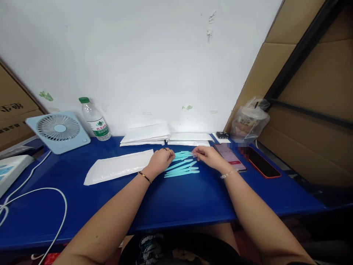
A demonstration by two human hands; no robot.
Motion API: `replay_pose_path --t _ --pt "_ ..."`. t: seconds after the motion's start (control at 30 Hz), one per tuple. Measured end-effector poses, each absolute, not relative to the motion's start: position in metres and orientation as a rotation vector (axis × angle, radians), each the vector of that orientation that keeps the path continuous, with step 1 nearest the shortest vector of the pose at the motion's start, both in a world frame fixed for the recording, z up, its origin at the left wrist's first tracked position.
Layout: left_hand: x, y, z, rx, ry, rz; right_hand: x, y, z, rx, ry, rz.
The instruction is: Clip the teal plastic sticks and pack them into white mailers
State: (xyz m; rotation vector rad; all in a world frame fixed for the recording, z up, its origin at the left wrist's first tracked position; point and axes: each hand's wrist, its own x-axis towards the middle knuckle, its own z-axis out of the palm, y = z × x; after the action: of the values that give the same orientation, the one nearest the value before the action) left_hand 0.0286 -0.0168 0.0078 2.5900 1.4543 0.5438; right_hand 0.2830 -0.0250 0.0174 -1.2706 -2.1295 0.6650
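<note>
Several thin teal sticks (182, 167) lie fanned out on the blue table (176, 198), between my two hands. My left hand (160, 159), with a ring and a dark bracelet, rests curled at the left ends of the sticks and touches them. My right hand (207, 156), with a bead bracelet, pinches the upper sticks at their right ends. A flat white padded envelope (118, 166) lies just left of my left hand.
Stacks of white envelopes (165, 135) sit against the wall. A small blue fan (58, 129) and a water bottle (95, 119) stand at the left, with white cables (41, 195). Two phones (248, 158) and a bagged cup (249, 119) lie at the right. Cardboard (317, 110) stands to the right.
</note>
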Motion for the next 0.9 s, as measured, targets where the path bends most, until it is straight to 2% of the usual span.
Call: replay_pose_path --t 0.13,0.4,0.6,0.9 --pt "0.028 -0.017 0.009 2.585 1.456 0.571 0.284 -0.025 0.016 -1.276 -2.120 0.613" --pt "0.034 -0.027 0.015 2.571 1.336 0.482 0.277 -0.026 0.012 -1.157 -2.178 0.792" --pt "0.025 -0.023 0.018 2.560 1.412 0.447 0.303 -0.015 0.010 -1.314 -2.261 0.320" --pt "0.026 -0.017 0.012 2.778 1.473 0.270 0.290 -0.009 0.001 -1.377 -2.447 0.142"
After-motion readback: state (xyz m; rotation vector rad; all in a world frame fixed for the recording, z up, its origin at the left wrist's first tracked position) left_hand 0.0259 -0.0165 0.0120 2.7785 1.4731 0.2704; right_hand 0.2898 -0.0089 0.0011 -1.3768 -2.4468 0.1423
